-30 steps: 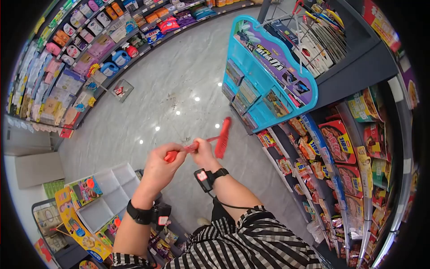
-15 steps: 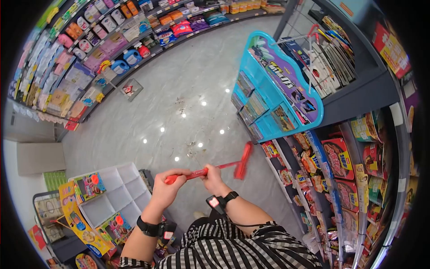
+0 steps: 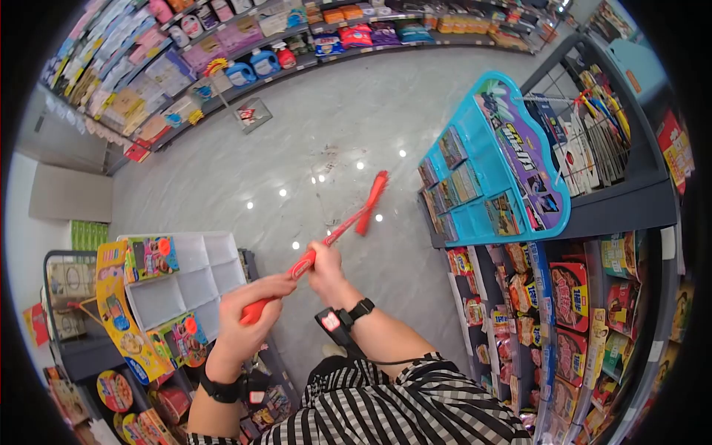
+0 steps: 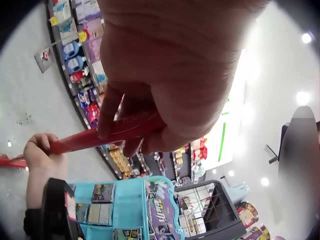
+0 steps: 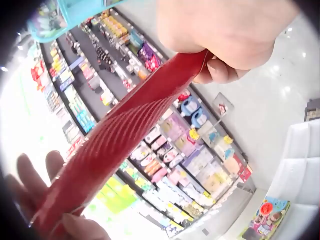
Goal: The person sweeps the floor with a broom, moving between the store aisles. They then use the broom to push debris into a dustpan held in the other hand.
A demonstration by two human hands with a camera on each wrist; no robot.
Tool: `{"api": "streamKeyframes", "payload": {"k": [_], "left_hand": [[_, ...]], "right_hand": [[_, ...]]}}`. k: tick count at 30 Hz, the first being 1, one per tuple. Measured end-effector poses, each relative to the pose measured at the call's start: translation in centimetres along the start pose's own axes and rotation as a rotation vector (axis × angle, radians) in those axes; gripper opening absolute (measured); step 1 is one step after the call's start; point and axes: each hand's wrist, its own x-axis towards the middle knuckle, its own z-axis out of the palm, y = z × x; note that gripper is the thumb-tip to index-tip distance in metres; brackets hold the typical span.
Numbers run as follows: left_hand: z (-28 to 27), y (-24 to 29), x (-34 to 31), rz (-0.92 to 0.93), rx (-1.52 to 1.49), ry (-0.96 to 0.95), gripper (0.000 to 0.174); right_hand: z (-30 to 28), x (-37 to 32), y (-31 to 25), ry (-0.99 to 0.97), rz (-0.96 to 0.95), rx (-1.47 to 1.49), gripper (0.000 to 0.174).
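Observation:
A red broom [image 3: 300, 262] slants across the head view, its bristled head raised over the grey floor. The left hand [image 3: 248, 305] grips the handle's end, and the right hand [image 3: 324, 268] holds it farther along, toward the brush. From the left wrist view, the left hand [image 4: 160, 75] has its fingers curled round the red handle [image 4: 90, 140], with the right hand [image 4: 45, 160] beyond. In the right wrist view the right hand [image 5: 225, 40] grips the handle [image 5: 125, 130], while the left hand [image 5: 45, 200] is at its lower end.
Specks of debris [image 3: 331, 156] lie on the grey floor. A long-handled dustpan [image 3: 253, 116] stands near the back shelves. To the right are a blue display rack [image 3: 475, 236] and snack shelves; a white tray display [image 3: 159, 300] is at the left.
The view has shifted, and the broom has swung so its brush points farther up and forward. The left hand has lowered toward the body and moved apart from the right hand.

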Motion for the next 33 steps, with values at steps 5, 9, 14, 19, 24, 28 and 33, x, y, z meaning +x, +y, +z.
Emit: {"api": "streamKeyframes", "payload": {"k": [5,9,14,19,24,28,33], "left_hand": [[0.3,-2.0,-6.3,-0.028,-0.136,0.122,0.018],[3.9,-6.8,-9.4,-0.060,-0.104,0.014,0.014],[3.5,-5.0,-15.5,-0.020,-0.154,0.093,0.014],[1.6,-1.0,-24.6,-0.017,-0.185,0.343,0.013],[1.3,2.1,-29.8,0.033,-0.106,0.448,0.025],[0.0,3.3,-34.1,0.090,-0.032,0.407,0.043],[-0.1,-3.3,-42.2,-0.287,-0.338,0.662,0.030]], "right_hand": [[-3.1,-3.0,2.9,-0.001,-0.021,-0.138,0.014],[-10.7,-1.6,5.2,0.023,0.173,-0.268,0.014],[-11.4,-6.4,7.3,0.024,0.163,-0.371,0.013],[-7.8,-14.7,9.6,-0.138,0.170,-0.465,0.012],[-6.0,-20.1,12.0,-0.207,0.229,-0.574,0.011],[-7.0,-19.5,9.9,-0.247,0.273,-0.682,0.011],[-5.8,-23.3,7.7,-0.308,0.414,-1.021,0.010]]}}
